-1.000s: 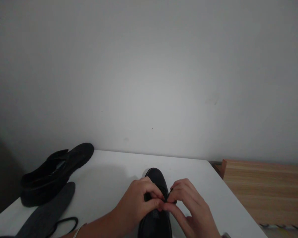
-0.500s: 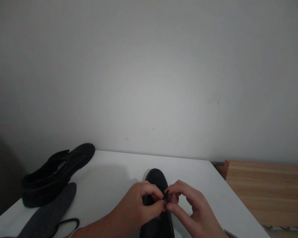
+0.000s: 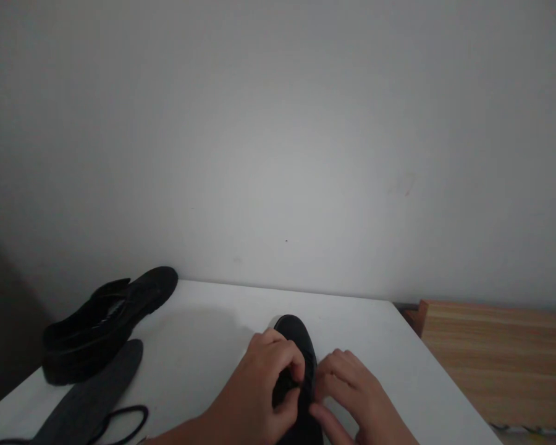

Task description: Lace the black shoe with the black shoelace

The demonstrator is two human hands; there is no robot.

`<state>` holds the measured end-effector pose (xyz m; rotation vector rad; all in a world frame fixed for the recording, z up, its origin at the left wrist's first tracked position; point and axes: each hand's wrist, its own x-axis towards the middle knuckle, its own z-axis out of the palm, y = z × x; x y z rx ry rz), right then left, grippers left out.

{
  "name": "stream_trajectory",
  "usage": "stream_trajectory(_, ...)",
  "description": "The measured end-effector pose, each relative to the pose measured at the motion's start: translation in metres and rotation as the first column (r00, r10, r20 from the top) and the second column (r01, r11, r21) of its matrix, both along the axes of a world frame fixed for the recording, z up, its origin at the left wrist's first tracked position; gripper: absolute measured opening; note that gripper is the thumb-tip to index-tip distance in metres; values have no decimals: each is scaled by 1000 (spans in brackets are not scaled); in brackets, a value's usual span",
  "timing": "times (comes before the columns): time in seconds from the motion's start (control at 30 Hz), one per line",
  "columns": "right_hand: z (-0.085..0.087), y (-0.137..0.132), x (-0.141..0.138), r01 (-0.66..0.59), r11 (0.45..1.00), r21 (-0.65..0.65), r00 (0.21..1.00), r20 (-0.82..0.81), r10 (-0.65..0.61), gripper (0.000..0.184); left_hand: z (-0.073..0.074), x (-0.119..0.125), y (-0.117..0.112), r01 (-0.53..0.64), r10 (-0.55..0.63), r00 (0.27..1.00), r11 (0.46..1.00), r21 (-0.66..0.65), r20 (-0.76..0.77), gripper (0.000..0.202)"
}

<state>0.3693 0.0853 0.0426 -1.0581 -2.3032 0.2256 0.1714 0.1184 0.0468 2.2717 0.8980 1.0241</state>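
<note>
Far to the left of our left hand [image 3: 254, 395], a second shoe [image 3: 104, 321] is lying on its side on the table [image 3: 204, 334]. Just in front of it, nearer to us, an insole [image 3: 90, 398] is lying flat, and a loose lace [image 3: 125, 420] is curling beside the insole. We are not touching any of these.

Between our hands, the shoe [image 3: 301, 346] is standing with its toe pointing away from us. A second ago both hands were raised over the tongue with the fingertips pinched together on something small and dark. Now we are lowering them: the left hand is curling over the left side of the upper, its fingers bent and pressing on the lacing area. Whether it is clamping a lace, we cannot tell. The right hand [image 3: 356, 398] is spreading on the right side of the shoe, fingers loosely apart, with the thumb [image 3: 327, 423] resting against the upper. We judge that the pinch has been released and that we are working closer to the eyelets.

As for containers, the second shoe is open, but its interior is too dark to read. The interior of the shoe is hidden by our hands.

To the right of the right hand, a wooden surface [image 3: 495, 358] is adjoining the table.
</note>
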Motion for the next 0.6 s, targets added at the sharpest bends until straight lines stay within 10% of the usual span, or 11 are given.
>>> stream_trajectory(0.3,-7,15,-16,0,852,-524,858,-437,-270,18,2,9,0,59,113,979,642,765,-170,19)
stream_trajectory(0.6,1,17,-15,-25,859,-512,860,-449,-243,15,-10,6,7,16,49,997,635,773,-60,26)
